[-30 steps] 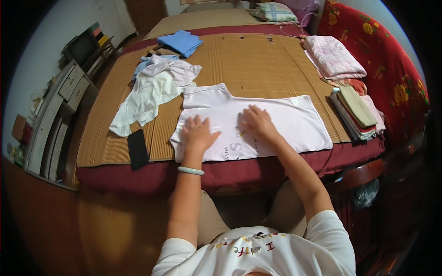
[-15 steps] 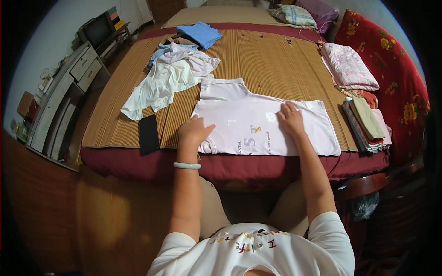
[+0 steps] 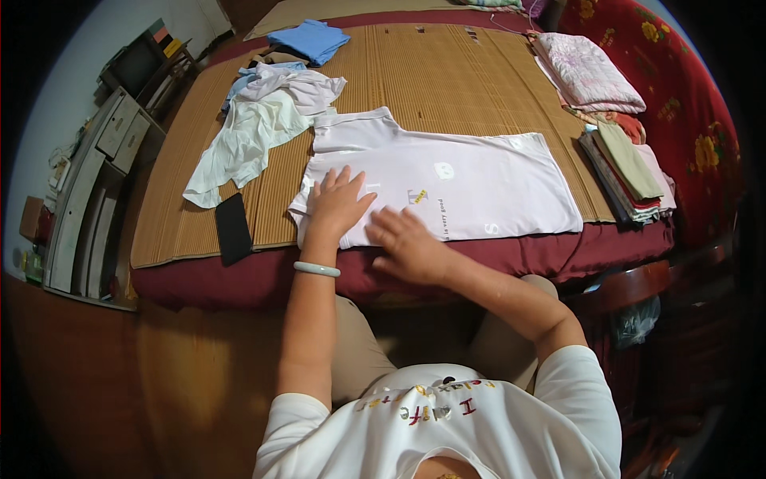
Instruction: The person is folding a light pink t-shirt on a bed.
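Observation:
A pale pink T-shirt (image 3: 495, 180) with printed lettering lies spread along the bed's near edge, one sleeve pointing away from me at its far left. My left hand (image 3: 339, 205) rests flat on the shirt's left end, fingers spread, with a pale bangle on the wrist. Just to its right, my right hand (image 3: 408, 246) is over the shirt's near edge, fingers stretched out and slightly blurred. Neither hand grips anything. Whether the right palm touches the cloth I cannot tell.
A black phone (image 3: 233, 229) lies left of the shirt on the bamboo mat (image 3: 447, 72). Beyond it are a crumpled white garment (image 3: 247, 144) and a folded blue cloth (image 3: 311, 40). Folded clothes (image 3: 626, 168) and a pink quilt (image 3: 586, 73) are stacked on the right.
My right hand has moved left, from the shirt's far right part to its near edge beside my left hand. The left hand now lies flatter, fingers spread. The view has shifted slightly.

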Demonstrator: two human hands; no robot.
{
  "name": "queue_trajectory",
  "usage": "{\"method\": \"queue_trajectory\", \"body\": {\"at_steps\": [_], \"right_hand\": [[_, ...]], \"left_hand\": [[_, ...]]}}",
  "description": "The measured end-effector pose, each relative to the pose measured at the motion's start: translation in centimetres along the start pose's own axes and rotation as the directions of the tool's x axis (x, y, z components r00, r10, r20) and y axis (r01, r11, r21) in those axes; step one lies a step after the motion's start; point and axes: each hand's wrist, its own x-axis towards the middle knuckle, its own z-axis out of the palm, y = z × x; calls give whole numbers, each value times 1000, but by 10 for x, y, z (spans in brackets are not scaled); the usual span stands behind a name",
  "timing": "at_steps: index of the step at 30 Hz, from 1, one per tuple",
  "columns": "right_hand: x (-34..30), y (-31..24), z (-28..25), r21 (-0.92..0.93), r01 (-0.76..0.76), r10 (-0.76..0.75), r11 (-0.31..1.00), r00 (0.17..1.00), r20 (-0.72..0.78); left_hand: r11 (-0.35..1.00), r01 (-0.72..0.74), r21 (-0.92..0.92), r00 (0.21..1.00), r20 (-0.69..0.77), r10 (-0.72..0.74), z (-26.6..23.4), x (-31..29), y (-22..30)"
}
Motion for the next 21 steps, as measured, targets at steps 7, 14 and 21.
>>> {"method": "queue_trajectory", "body": {"at_steps": [7,14,21], "right_hand": [[-14,-30,-52,475,164,-251,864,960,125],[-30,56,-54,-111,-298,282,948,949,-143],[-55,-31,-30,96,56,-63,994,995,75]], "left_hand": [[998,54,21,998,-19,-53,6,7,-5],[960,-279,-14,958,-74,277,20,12,43],[963,-268,5,957,-116,267,27,21,40]]}}
